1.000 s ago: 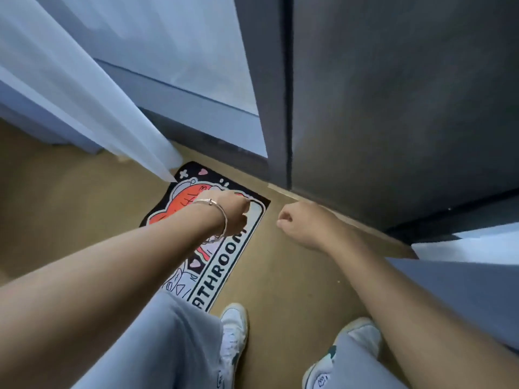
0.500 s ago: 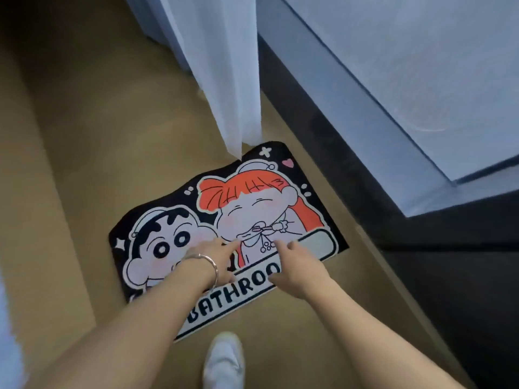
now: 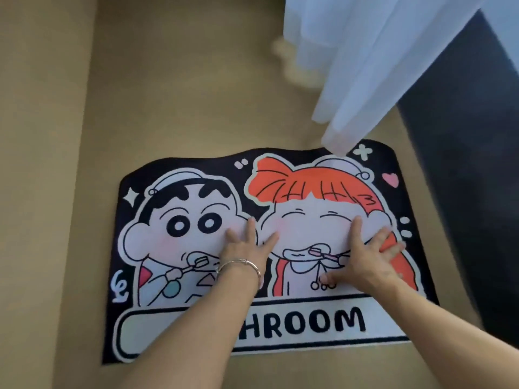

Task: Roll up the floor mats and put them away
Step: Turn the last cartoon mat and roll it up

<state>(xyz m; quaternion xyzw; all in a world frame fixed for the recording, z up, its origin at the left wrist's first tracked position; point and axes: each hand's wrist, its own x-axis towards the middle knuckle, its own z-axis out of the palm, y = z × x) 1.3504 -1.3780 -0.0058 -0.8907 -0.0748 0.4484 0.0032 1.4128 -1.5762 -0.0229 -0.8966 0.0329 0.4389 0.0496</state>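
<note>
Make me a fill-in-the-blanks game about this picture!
1. The mat lies ___ on the floor, not rolled yet.
2. The bracelet is on the ___ wrist.
3. The right hand rests on the cartoon girl with ___ hair.
4. The letters showing past the arm read ___.

Missing words: flat; left; orange; HROOM

Mat (image 3: pixel 309 228) flat on floor (image 3: pixel 182 94). Both hands on mat mid-area: left hand (image 3: pixel 244 248) left of right hand (image 3: pixel 368 256), apart. Curtain (image 3: pixel 365 66) behind, hem over mat's far right edge. Panel (image 3: pixel 463 192) right of mat.
</note>
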